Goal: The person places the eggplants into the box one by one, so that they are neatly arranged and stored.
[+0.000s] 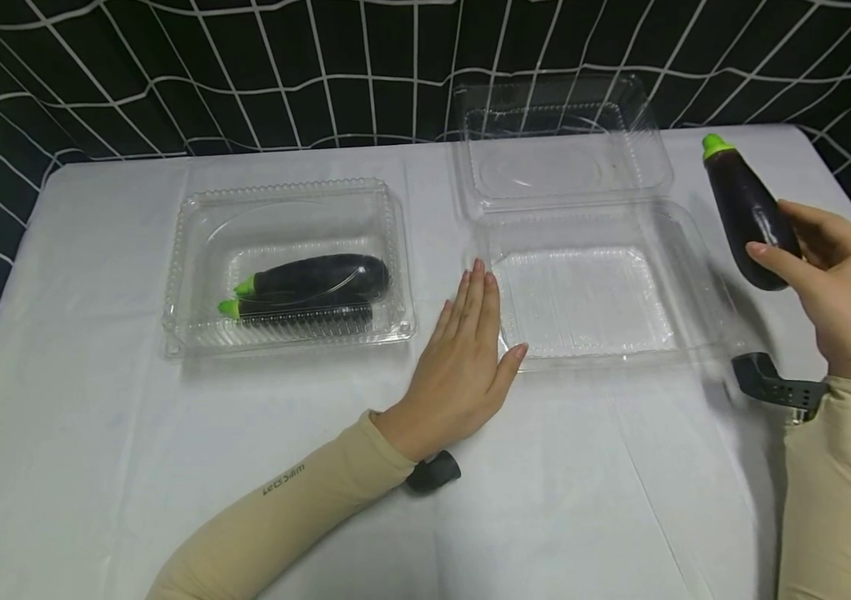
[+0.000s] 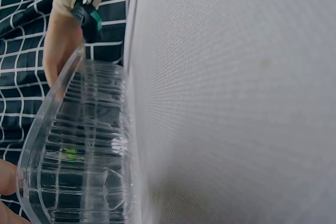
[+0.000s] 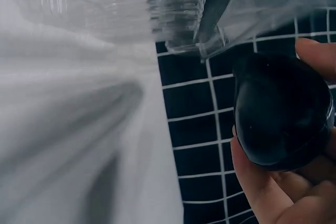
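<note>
My right hand [image 1: 848, 283] grips a dark purple eggplant [image 1: 748, 208] with a green cap, held above the right side of the table. In the right wrist view the eggplant's rounded end [image 3: 283, 111] sits between thumb and fingers. An opened clear plastic box [image 1: 583, 300] stands to the left of that hand, its lid [image 1: 568, 167] folded back. At the box's left edge my left hand [image 1: 463, 358] lies with straight fingers, fingertips right at the rim. The left wrist view shows the box's ribbed side wall [image 2: 79, 129] close up.
A closed clear box [image 1: 200, 250] on the left holds two eggplants [image 1: 320, 279] with green caps. A white cloth [image 1: 305, 533] covers the table. Dark fabric with a white grid [image 1: 320, 75] hangs behind it and along the sides.
</note>
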### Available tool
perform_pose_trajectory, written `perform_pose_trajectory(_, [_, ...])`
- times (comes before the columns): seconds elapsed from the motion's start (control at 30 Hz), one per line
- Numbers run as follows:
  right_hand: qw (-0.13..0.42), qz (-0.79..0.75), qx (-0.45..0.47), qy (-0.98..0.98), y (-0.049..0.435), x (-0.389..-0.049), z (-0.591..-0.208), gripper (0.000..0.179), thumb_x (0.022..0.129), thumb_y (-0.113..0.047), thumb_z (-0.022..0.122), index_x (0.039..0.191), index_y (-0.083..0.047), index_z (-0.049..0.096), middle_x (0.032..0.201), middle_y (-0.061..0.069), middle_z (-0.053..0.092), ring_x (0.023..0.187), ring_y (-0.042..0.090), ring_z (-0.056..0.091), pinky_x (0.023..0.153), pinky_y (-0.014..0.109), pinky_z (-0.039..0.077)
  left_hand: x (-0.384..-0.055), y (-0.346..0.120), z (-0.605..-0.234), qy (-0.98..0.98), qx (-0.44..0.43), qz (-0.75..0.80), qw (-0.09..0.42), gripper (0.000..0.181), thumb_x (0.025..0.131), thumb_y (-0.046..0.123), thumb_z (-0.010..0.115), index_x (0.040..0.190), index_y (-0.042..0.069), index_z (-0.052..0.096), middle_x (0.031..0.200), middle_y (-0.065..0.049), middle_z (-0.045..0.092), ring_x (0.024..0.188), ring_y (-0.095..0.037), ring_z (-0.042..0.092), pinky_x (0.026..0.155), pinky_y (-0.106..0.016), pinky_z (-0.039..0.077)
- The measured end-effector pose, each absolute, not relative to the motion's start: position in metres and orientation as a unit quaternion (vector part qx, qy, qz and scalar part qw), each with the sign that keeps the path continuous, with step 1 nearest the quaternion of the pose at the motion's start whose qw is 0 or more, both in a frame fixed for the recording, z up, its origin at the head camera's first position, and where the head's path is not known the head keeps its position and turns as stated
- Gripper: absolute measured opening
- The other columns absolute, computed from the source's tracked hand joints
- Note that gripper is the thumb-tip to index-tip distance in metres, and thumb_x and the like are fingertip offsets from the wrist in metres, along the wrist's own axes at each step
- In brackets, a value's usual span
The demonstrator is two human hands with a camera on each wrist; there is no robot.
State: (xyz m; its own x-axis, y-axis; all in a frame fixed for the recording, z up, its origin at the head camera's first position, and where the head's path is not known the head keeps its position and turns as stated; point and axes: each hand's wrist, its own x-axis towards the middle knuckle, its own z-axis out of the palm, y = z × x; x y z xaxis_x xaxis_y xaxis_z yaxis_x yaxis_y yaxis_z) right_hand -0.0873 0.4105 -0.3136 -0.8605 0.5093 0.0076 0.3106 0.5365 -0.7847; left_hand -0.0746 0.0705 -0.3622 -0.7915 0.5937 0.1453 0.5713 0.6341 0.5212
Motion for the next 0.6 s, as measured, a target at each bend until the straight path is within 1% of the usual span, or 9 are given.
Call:
perform_pose_trajectory(0.13, [0.129,0.414,-0.215,-0.875,0.408,-0.085,-0.309,0.056,0.089,-0.010,0.063,0.141,-0.020,0.046,0.140,-0.005,0.046,0.118,0.004,0.045,0.105,0.025,0.034,-0.074,0.071,-0.362,0.904,0.322,0.279,0.019,0.068,0.103,0.033,0.032,0.146,-0.009,0.001,0.155,-0.020,-0.010,0.143,-0.028,-0.006,0.115,-0.040,0.007])
perform_pose_trajectory(0.27, [0.143,0.416,-0.189,-0.878,0.408,-0.080,-0.306,0.056,0.088,-0.005,0.064,0.139,-0.017,0.048,0.137,-0.006,0.048,0.120,0.004,0.045,0.103,0.020,0.034,-0.074,0.071,-0.362,0.904,0.323,0.279,0.018,0.069,0.102,0.034,0.033,0.146,-0.008,0.001,0.155,-0.019,-0.010,0.143,-0.027,-0.007,0.115,-0.040,0.007])
perform_pose_trajectory(0.37, [0.149,0.420,-0.166,-0.880,0.408,-0.078,-0.304,0.056,0.086,-0.001,0.065,0.138,-0.015,0.050,0.133,-0.008,0.050,0.120,0.004,0.046,0.097,0.013,0.036,-0.074,0.072,-0.362,0.904,0.324,0.278,0.018,0.069,0.102,0.034,0.033,0.147,-0.008,0.001,0.155,-0.019,-0.011,0.143,-0.026,-0.008,0.115,-0.040,0.007])
perform_pose_trajectory(0.4, [0.148,0.420,-0.158,-0.881,0.408,-0.078,-0.303,0.056,0.086,0.000,0.065,0.137,-0.015,0.051,0.130,-0.009,0.052,0.117,0.003,0.047,0.094,0.010,0.037,-0.074,0.072,-0.362,0.904,0.324,0.277,0.019,0.069,0.102,0.034,0.033,0.147,-0.008,0.001,0.155,-0.019,-0.011,0.143,-0.026,-0.008,0.115,-0.040,0.007])
perform_pose_trajectory(0.5, [0.129,0.415,-0.144,-0.889,0.406,-0.077,-0.302,0.056,0.085,-0.001,0.066,0.137,-0.016,0.052,0.126,-0.011,0.052,0.110,0.002,0.048,0.085,0.005,0.038,-0.074,0.072,-0.362,0.904,0.324,0.276,0.019,0.069,0.102,0.034,0.034,0.146,-0.008,0.002,0.155,-0.019,-0.011,0.143,-0.026,-0.009,0.115,-0.040,0.006])
perform_pose_trajectory(0.6, [0.102,0.420,-0.123,-0.894,0.404,-0.077,-0.301,0.057,0.084,-0.002,0.068,0.137,-0.016,0.052,0.122,-0.009,0.053,0.101,0.003,0.048,0.077,0.003,0.039,-0.074,0.071,-0.362,0.904,0.325,0.278,0.017,0.069,0.102,0.034,0.034,0.146,-0.009,0.002,0.155,-0.020,-0.010,0.143,-0.027,-0.008,0.115,-0.040,0.007])
